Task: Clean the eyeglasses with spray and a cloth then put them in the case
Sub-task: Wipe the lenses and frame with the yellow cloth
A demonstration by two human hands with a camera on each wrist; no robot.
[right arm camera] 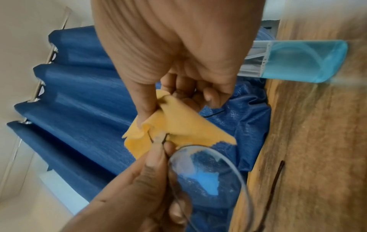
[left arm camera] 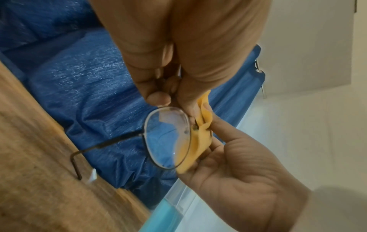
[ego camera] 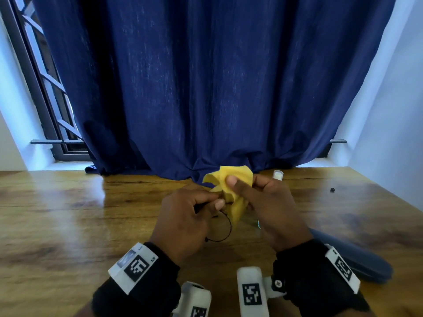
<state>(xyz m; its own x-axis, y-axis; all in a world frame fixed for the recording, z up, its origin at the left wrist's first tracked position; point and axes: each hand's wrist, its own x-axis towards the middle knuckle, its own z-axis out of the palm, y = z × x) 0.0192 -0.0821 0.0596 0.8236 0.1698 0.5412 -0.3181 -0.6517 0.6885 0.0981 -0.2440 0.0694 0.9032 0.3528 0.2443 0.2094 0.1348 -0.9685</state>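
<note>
A dark blue curtain (ego camera: 206, 88) is hung behind a wooden tabletop (ego camera: 68, 213). One blue case (ego camera: 357, 259) is laid on the tabletop at the right, partly hidden by the right wrist. One clear spray bottle (right arm camera: 298, 61), holding blue liquid, is stood behind the right hand (ego camera: 272, 211). One yellow cloth (ego camera: 231, 186), crumpled, is pinched between the thumb and fingers (ego camera: 238, 186) of the right hand and is wrapped over one lens. One pair of eyeglasses (left arm camera: 166, 138), thin dark wire frame with round clear lenses, is held above the tabletop between both hands. The frame is pinched near the bridge by the curled fingers (left arm camera: 158, 97) of the left hand (ego camera: 183, 223). One temple arm is extended, unfolded.
</note>
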